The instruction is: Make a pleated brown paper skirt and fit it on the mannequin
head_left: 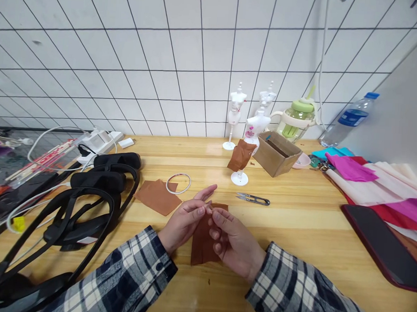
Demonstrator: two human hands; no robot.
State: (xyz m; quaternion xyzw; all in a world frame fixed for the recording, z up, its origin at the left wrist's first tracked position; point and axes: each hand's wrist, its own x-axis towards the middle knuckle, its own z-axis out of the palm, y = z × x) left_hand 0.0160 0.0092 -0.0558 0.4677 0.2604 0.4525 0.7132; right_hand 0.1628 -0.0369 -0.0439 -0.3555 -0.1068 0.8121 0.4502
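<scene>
My left hand (186,220) and my right hand (237,240) meet at the fingertips in the middle of the view. Both pinch something too small to make out. Beneath them, a brown cloth piece (203,247) lies flat on the wooden table (293,265). Another brown cloth (156,197) rests to the left, with a white hoop (178,193) partly over its corner. Thread snips (255,199) lie beyond my right hand. A small white mannequin (254,126) on a stand has brown fabric (242,155) hanging at its lower part.
Black headsets (100,215) and cables fill the left side. At the back stand another mannequin (235,110), a cardboard box (278,155), a green-lidded jug (298,117) and a bottle (352,117). Colourful fabrics (386,185) and a dark phone (383,246) lie at right.
</scene>
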